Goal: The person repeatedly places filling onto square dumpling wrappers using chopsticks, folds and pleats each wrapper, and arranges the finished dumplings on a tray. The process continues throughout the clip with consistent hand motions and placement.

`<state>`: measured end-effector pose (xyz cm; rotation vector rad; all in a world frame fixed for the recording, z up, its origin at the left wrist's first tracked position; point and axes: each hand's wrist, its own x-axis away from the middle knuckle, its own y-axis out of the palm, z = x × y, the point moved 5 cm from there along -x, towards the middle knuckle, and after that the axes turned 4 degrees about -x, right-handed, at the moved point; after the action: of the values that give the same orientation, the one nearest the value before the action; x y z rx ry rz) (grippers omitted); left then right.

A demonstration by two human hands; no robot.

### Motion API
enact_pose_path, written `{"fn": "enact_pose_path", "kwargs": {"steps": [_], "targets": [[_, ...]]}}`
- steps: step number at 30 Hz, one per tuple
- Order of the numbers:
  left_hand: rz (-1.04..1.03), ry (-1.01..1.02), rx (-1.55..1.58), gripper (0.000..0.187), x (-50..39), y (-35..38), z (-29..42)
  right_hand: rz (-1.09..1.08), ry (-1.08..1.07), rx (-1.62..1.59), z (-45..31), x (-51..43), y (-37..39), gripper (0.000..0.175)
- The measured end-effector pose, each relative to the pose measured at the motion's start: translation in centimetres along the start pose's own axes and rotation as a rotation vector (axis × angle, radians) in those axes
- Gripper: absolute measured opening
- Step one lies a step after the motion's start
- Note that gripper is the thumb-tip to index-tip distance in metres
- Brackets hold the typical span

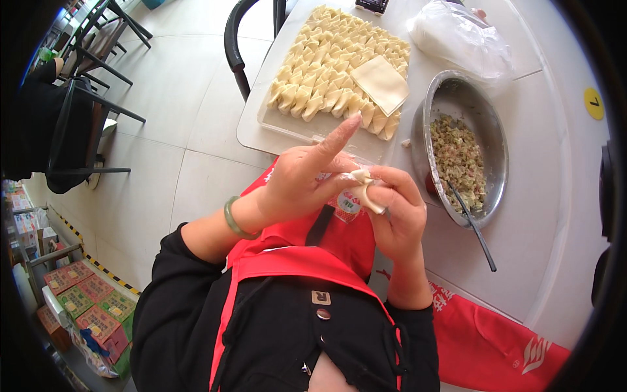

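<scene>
Between my two hands is a folded wonton (364, 192) of pale dough, held above my red apron (294, 259). The thumb and a finger of my left hand (306, 176) pinch one end of it, while the index finger points up and away. My right hand (399, 208) grips the other side with curled fingers. Beyond my hands, rows of wrapped wontons (328, 63) fill most of a clear plastic tray (289, 128). A stack of square wrappers (381, 84) lies on top of the rows. Whether filling sits inside the held wonton is hidden.
To the right, a steel bowl (495, 147) holds minced filling (458, 161), with dark chopsticks (472, 228) leaning over its rim. Behind it lies a plastic bag (460, 39). A phone (373, 6) is at the table's far side. Chairs (90, 112), a seated person and stacked boxes (93, 299) are on the left.
</scene>
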<state>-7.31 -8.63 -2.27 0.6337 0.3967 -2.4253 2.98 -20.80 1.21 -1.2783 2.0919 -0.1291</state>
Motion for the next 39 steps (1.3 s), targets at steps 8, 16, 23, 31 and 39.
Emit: {"fn": "enact_pose_path", "kwargs": {"steps": [8,16,23,31,39], "targets": [[0.038,-0.071,-0.963,0.022,-2.6,-5.2,-4.2,0.112,0.499,-0.114,7.8,-5.0,3.7,0.030],[-0.028,-0.146,-0.925,0.022,-3.4,-4.5,-6.7,-0.118,0.357,0.451,8.2,-8.4,6.6,0.028],[0.049,-0.122,-0.809,0.018,-2.7,-5.0,-7.0,-0.209,0.269,0.580,8.3,-9.4,7.5,0.014],[0.046,-0.117,-0.779,0.016,-3.0,-4.9,-6.6,-0.301,0.265,0.662,7.4,-7.9,8.7,0.011],[-0.104,0.000,-0.641,0.015,-8.3,-2.1,-5.0,-0.058,0.203,0.426,3.2,-1.1,2.5,0.025]]}}
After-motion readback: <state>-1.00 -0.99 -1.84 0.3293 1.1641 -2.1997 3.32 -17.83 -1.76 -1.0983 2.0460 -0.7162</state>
